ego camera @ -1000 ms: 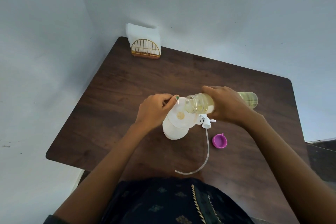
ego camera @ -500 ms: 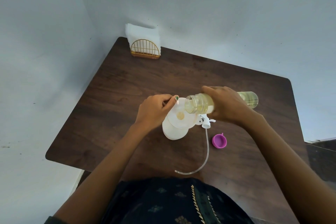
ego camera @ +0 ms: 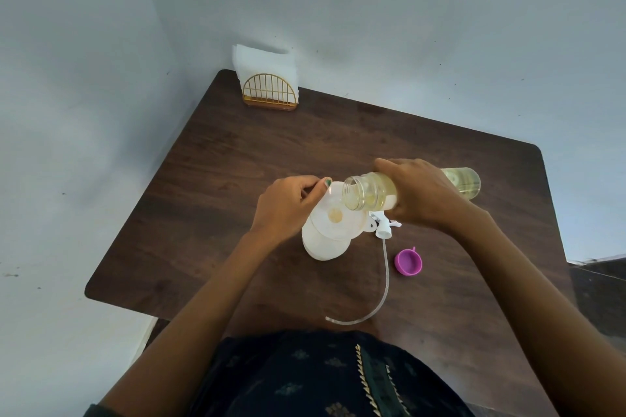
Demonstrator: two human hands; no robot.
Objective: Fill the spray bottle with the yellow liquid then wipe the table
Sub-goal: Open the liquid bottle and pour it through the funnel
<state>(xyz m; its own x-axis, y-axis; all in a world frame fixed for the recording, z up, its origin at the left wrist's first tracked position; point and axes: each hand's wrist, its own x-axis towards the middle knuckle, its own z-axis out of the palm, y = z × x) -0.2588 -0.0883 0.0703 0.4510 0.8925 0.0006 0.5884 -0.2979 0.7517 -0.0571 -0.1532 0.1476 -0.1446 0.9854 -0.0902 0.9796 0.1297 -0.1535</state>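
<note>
Yellow liquid half-fills the tipped clear bottle, right-hand fingers wrapped round it.

Pale blue-grey walls fill the upper half of the frame and meet in a corner at the upper centre-left. A dark brown wood-grain table with rounded corners is pushed into that corner, its top spreading across the middle of the frame. At its far left corner, close to the wall, stands a gold wire napkin holder with white napkins upright in it. The wall at left carries a few small dark specks. Light is soft and even. At the right edge a dark surface shows beyond the table.
</note>
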